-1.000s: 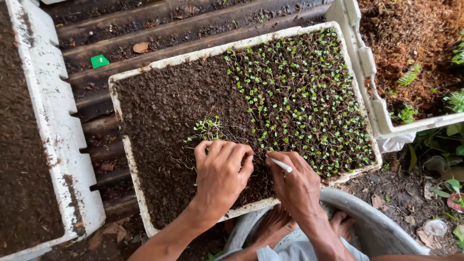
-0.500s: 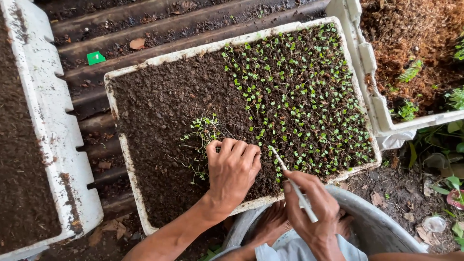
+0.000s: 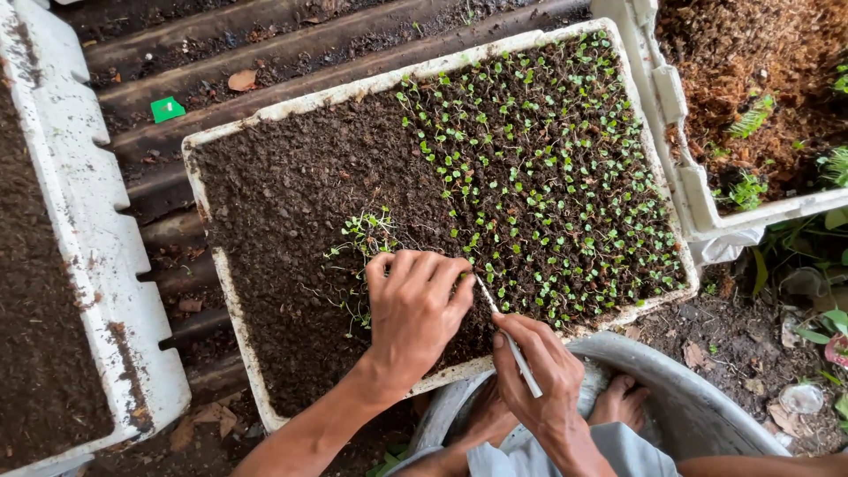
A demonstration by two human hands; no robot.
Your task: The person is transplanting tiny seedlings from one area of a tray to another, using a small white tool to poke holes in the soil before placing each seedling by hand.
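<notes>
Your left hand (image 3: 413,309) rests knuckles-up on the dark soil of the white foam tray (image 3: 205,208), fingers curled together at the edge of the planted rows; whether they pinch a seedling underneath, you cannot tell from this view. Just to its left lies a loose clump of pulled seedlings (image 3: 364,231), thin pale stems and tiny leaves sprawled on bare soil. Judge these as featherlight, limp and easily bruised: take one by a leaf or low on the stem, never squeeze. Your right hand (image 3: 541,375) has its grip closed on a slim white stick (image 3: 508,337), held like a pen, tip touching soil beside your left fingertips. It looks stiff and light. The planted seedlings (image 3: 548,168) fill the tray's right half
</notes>
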